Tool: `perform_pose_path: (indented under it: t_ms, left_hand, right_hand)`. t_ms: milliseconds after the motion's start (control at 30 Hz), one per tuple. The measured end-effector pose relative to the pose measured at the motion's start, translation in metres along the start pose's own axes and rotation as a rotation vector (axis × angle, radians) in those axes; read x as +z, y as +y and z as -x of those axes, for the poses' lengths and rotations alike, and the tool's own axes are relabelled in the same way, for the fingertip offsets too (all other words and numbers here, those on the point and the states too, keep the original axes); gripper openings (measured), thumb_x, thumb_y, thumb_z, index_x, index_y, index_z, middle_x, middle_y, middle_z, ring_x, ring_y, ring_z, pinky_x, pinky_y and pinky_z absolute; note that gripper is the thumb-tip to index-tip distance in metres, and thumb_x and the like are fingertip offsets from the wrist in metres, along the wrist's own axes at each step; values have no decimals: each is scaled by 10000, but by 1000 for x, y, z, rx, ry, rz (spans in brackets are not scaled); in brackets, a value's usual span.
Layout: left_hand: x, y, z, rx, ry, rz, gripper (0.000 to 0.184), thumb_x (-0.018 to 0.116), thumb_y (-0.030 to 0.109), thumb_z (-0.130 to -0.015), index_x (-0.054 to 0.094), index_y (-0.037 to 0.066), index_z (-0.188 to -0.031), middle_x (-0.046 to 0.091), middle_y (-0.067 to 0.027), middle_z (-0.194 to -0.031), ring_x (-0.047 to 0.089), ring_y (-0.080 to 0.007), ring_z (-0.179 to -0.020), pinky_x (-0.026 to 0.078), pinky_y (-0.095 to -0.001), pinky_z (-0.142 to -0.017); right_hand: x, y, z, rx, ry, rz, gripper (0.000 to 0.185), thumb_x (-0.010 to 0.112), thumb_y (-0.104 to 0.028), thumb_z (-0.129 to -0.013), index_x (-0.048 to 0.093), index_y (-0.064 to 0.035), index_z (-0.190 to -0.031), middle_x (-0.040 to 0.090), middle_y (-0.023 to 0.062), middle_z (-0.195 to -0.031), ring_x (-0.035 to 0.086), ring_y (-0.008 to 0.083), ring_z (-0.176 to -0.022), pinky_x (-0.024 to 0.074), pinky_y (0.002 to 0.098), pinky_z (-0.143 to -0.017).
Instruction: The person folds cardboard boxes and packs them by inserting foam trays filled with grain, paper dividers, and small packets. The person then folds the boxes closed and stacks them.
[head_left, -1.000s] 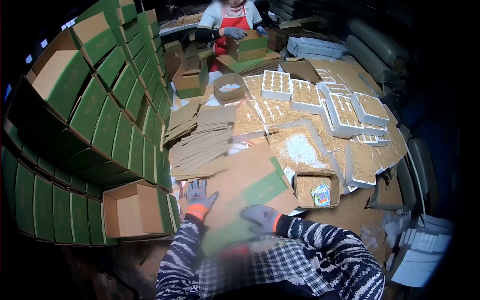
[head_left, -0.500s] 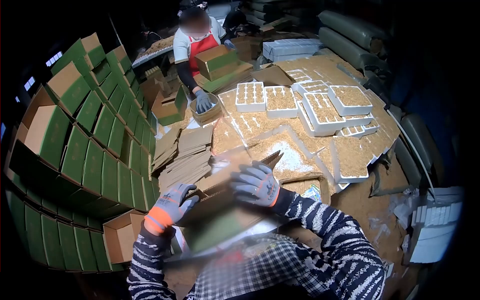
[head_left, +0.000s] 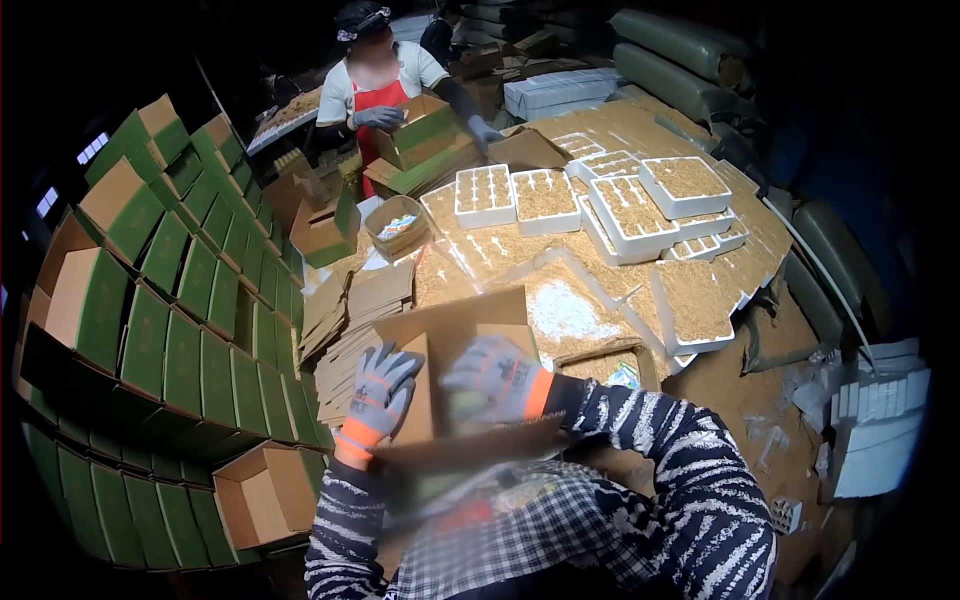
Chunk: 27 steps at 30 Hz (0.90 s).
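Observation:
In front of me is a cardboard box (head_left: 465,322) with its flaps raised, its near side blurred by motion. My left hand (head_left: 383,385), in a grey glove with an orange cuff, grips the box's left side wall. My right hand (head_left: 500,378), gloved the same way, is over the box opening; its fingers are smeared by motion. Flattened cardboard sheets (head_left: 372,308) lie just beyond my left hand. A shallow cardboard tray (head_left: 645,360) holding colourful packets sits to the right of my right hand.
Green and brown boxes (head_left: 185,330) are stacked high on the left. White foam trays (head_left: 640,245) with sawdust-like filling stand on the table's right. Across the table, a person in a red apron (head_left: 380,95) handles another box (head_left: 420,135) near a round basket (head_left: 398,240).
The box has turned and opened upward, showing its inside. My left hand shifted right along it, and my right hand moved down over it. The other person's hand left the basket.

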<state>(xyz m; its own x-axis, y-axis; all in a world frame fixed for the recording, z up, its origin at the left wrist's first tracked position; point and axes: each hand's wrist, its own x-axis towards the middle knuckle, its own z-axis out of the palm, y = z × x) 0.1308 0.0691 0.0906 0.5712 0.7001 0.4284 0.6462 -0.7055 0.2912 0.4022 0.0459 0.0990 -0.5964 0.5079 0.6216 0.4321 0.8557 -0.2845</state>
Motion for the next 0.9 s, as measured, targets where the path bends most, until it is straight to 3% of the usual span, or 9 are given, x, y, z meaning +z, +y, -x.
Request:
perform_pose_path:
  t_ms: [67,200,333,467,600,700,767,867,900]
  left_hand:
    - [16,-8,17,-135,-350,57,365,620,202,-892,658,164,-1253,593,-70,-1351,400,-368,-1361,253,-559,-1124]
    - [34,-29,24,-277,-353,408,400,624,107,-880,652,122,-1279,574,-71,-1392,323,-285,-1441,324,-414,-1121]
    - [28,-54,49,-566,265,1347,413,528,162,-989,520,-6,-1366,587,-160,-1327,511,-257,-1280,403,-363,-1084]
    - [28,-52,95,-800,655,808,485,458,260,-1046,421,-20,-1440,521,-127,-1388,525,-211,-1246,423,-335,-1055]
    - [-42,16,52,-643,218,902,538,463,281,-1029,379,28,-1496,531,-121,-1403,518,-217,-1260,394,-350,-1069]
    - [-64,36,7,-587,19,875,658,576,215,-918,356,-10,-1497,531,-127,-1393,538,-187,-1209,452,-300,-958]
    - [-49,29,-2,-635,-183,769,670,523,84,-881,320,-6,-1514,597,-194,-1296,611,-214,-1081,496,-343,-878]
    - [27,7,25,-154,-397,259,658,556,84,-895,339,39,-1514,655,-219,-1198,679,-298,-899,515,-359,-748]
    - [20,38,17,-217,-546,174,653,573,101,-891,361,61,-1507,660,-249,-1117,676,-349,-898,521,-378,-759]
  right_hand:
    - [-25,-11,-4,217,-83,25,672,484,-669,-911,583,-99,-1252,604,148,-1211,560,323,-1153,369,459,-1076]
    - [-6,-26,-3,167,-892,-224,738,463,-662,-916,392,-219,-1503,449,140,-1499,344,373,-1426,154,564,-1203]
    - [20,50,11,187,-650,-98,612,557,-437,-929,421,-243,-1493,578,210,-1301,447,417,-1311,319,514,-1137]
    - [-20,31,15,425,-287,-291,571,613,-329,-938,448,-249,-1480,611,162,-1069,560,363,-1102,444,467,-982]
    - [19,-17,26,752,674,-1099,590,552,-336,-1011,377,-72,-1509,556,140,-1372,505,245,-1277,384,370,-1083]
    - [68,-27,54,803,878,-1216,733,542,-446,-1003,278,-22,-1539,458,154,-1483,386,217,-1395,336,342,-1126]
    - [109,-4,94,1101,381,-1192,657,565,-494,-973,433,-40,-1429,556,149,-1349,487,220,-1280,402,336,-1049]
    - [146,42,138,1443,-429,-1094,606,600,-566,-928,666,-66,-1263,704,142,-1148,639,225,-1109,502,327,-933]
    - [124,50,165,1232,15,-1046,435,640,-472,-931,758,-81,-1077,755,102,-973,699,209,-919,531,317,-859]
